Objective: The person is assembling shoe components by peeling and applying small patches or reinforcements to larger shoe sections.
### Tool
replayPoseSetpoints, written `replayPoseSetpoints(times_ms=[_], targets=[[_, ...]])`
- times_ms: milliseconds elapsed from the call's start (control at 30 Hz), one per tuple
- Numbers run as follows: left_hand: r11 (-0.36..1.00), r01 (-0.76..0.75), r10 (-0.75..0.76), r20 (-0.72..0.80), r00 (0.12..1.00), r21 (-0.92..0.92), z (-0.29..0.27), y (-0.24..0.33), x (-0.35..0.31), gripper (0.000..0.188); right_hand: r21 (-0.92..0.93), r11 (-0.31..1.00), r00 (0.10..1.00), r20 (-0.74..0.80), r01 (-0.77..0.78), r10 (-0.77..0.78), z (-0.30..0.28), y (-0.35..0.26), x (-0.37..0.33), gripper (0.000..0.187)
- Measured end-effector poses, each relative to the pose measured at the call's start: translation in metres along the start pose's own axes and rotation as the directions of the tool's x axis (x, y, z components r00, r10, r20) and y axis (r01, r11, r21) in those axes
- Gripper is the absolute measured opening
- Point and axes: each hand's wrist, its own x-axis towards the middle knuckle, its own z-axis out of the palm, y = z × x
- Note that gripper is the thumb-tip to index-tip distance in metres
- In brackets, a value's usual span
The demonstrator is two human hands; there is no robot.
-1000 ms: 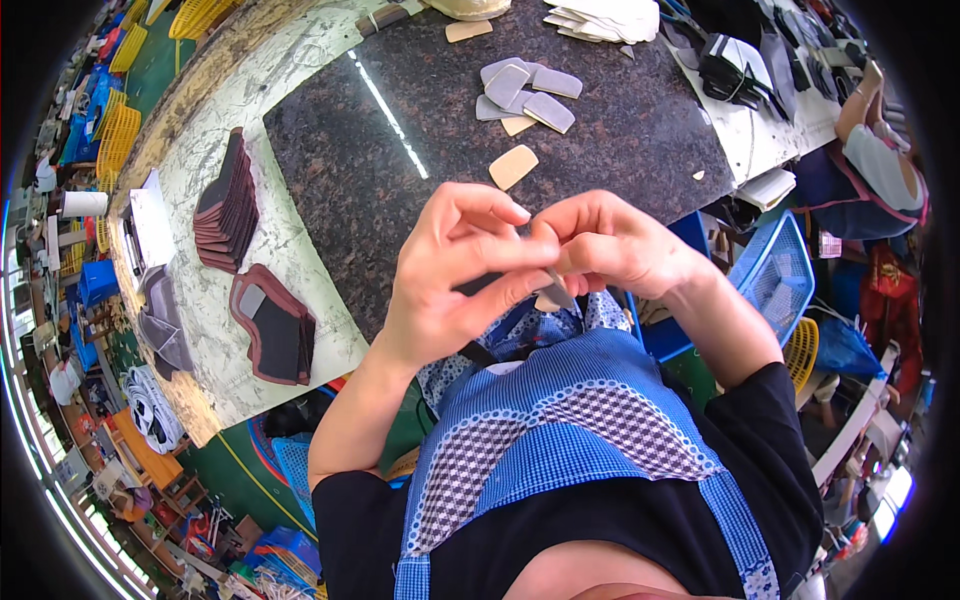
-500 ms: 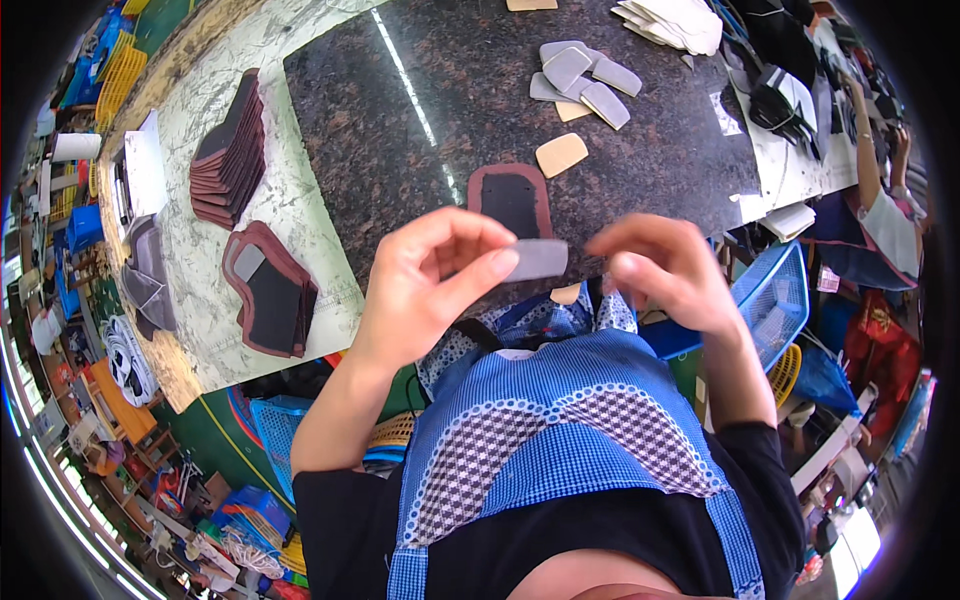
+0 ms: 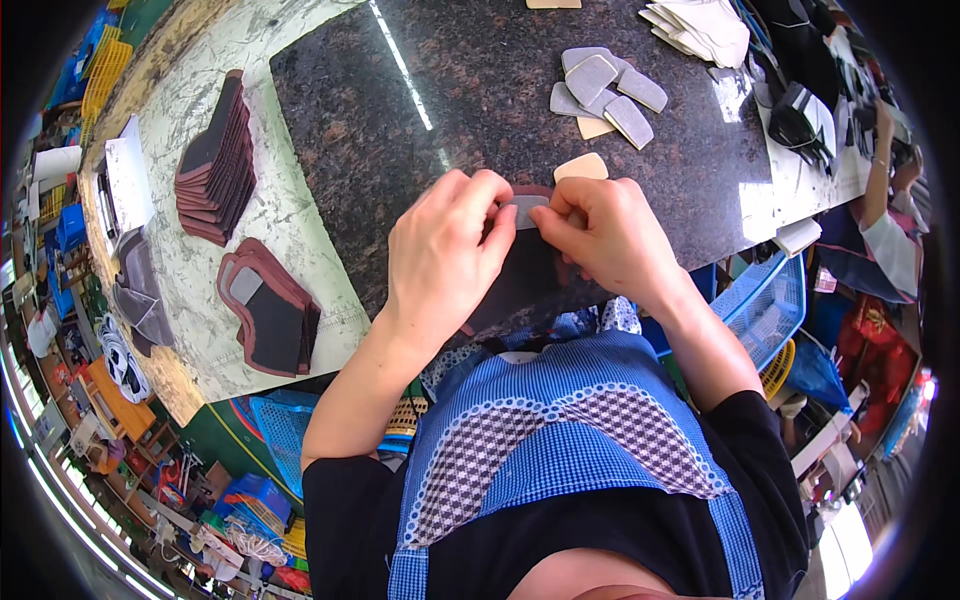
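A small grey patch (image 3: 527, 208) lies over the upper end of a black panel with a maroon border (image 3: 518, 272) on the dark stone slab. My left hand (image 3: 445, 240) pinches the patch's left end between thumb and finger. At its right end, my right hand (image 3: 612, 235) is closed in a pinch too. Both hands cover the panel's sides and much of its border. Just beyond my right hand is a beige backing piece (image 3: 581, 168), partly hidden by the fingers.
Several grey patches (image 3: 592, 78) lie in a loose heap farther back on the stone slab (image 3: 350, 130). To the left are a fanned stack of maroon-edged panels (image 3: 215, 165) and another pile with a grey patch on top (image 3: 278, 315). A blue basket (image 3: 765, 305) stands right of the table.
My left hand has brought the grey patch from the air onto the panel's upper end. My right hand has moved in from the right and closed at the patch's other end.
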Motion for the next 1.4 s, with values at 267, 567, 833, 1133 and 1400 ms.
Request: replayPoseSetpoints(times_ms=[267, 567, 833, 1133, 1400], targets=[[0.943, -0.299, 0.282, 0.124, 0.951, 0.148, -0.003, 0.004, -0.064, 0.071, -0.272, 0.943, 0.979, -0.019, 0.192, -0.205, 0.001, 0.006, 0.012, 0.03], [0.816, -0.407, 0.464, -0.045, 0.885, 0.411, -0.001, -0.005, -0.09, 0.031, 0.199, 0.919, 0.94, -0.047, 0.341, -0.338, -0.013, -0.005, 0.001, 0.028], [0.784, -0.18, 0.506, -0.443, 0.74, 0.594, -0.07, -0.022, -0.131, 0.032, 0.048, 0.898, 0.899, 0.024, 0.437, -0.438, -0.008, -0.047, 0.028, 0.026], [0.829, 0.202, 0.14, -0.543, 0.828, 0.521, -0.141, -0.085, -0.2, 0.054, -0.505, 0.31, 0.445, 0.171, 0.806, -0.879, 0.091, -0.175, 0.157, 0.053], [0.598, 0.377, -0.761, -0.353, 0.544, -0.707, -0.205, -0.202, -0.086, 0.066, -0.553, 0.48, 0.633, 0.115, 0.681, -0.766, 0.174, -0.192, 0.233, 0.052]])
